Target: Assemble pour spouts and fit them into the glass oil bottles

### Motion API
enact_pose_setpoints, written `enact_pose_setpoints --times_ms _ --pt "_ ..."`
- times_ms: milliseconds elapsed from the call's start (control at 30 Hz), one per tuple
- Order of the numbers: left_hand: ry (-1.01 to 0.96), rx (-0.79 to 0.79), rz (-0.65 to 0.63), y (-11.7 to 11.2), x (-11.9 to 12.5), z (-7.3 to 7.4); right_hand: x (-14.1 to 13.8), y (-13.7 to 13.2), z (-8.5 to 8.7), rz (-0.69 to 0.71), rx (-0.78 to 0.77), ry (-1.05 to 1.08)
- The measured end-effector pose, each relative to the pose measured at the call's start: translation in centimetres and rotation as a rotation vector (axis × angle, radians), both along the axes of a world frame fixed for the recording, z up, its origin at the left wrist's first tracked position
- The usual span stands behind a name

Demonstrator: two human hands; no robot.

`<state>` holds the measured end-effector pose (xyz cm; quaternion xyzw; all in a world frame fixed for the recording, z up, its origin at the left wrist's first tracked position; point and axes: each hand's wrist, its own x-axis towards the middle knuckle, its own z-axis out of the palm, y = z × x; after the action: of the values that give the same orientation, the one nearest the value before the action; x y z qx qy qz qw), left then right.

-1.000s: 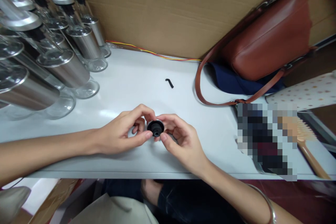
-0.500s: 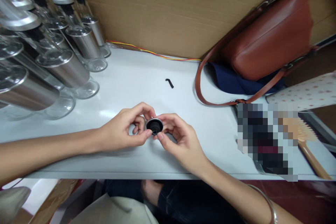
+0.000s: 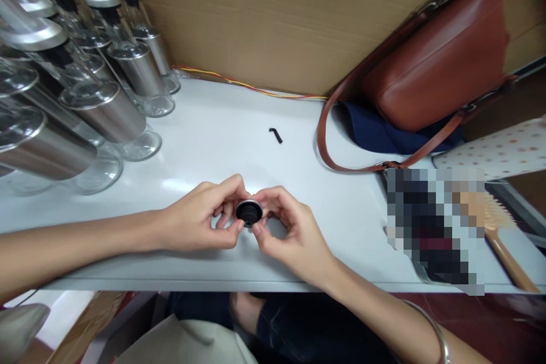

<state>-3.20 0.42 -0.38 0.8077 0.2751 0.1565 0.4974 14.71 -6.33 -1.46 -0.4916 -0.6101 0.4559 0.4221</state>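
Observation:
A bottle pourer point(image 3: 249, 212) with a silver rim and a ribbed black stopper is held just above the white table, its stopper end toward me. My left hand point(image 3: 213, 213) pinches its left side between thumb and fingers. On the opposite side, my right hand point(image 3: 294, 224) grips the same rim with thumb and fingertips. The pourer's far side, behind the rim, is hidden from me. Farther back on the table lies a small bent black piece point(image 3: 276, 135), apart from both hands.
Several glass bottles point(image 3: 104, 105) with steel sleeves and silver pourers stand at the left. Brown leather bag point(image 3: 443, 51) and its strap rest on dark blue cloth point(image 3: 371, 131) at the right. A wooden hairbrush point(image 3: 509, 256) lies near the front edge. Cardboard point(image 3: 256, 17) stands behind.
Both hands have shifted slightly toward me and to the left with the pourer. Its stopper end now tilts a little more downward. The black piece and the bottles have stayed put.

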Motion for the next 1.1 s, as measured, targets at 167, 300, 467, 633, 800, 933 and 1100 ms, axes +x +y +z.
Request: enact_pose_setpoints --times_ms 167,300,467,633,800,933,1100 --pt "0.028 0.057 0.004 -0.14 0.04 0.11 -0.01 -0.08 0.08 0.027 0.013 -0.051" --pt "0.029 0.118 -0.012 -0.24 0.06 0.21 -0.05 -0.15 0.32 0.050 0.024 -0.111" --pt "0.039 0.158 -0.044 -0.32 0.03 0.23 -0.13 -0.24 0.54 0.079 0.034 -0.153" --pt "0.011 0.181 -0.055 -0.40 0.11 0.11 -0.07 -0.33 0.27 0.086 0.074 -0.190" --pt "-0.004 0.119 -0.006 -0.44 -0.01 -0.06 -0.16 -0.26 0.21 0.056 0.082 -0.131" --pt "-0.088 0.106 0.013 -0.42 -0.12 -0.08 -0.23 -0.06 0.36 0.003 0.045 0.020" --pt "-0.098 0.143 0.069 -0.42 0.07 0.06 -0.13 -0.02 0.18 -0.031 -0.020 0.097"
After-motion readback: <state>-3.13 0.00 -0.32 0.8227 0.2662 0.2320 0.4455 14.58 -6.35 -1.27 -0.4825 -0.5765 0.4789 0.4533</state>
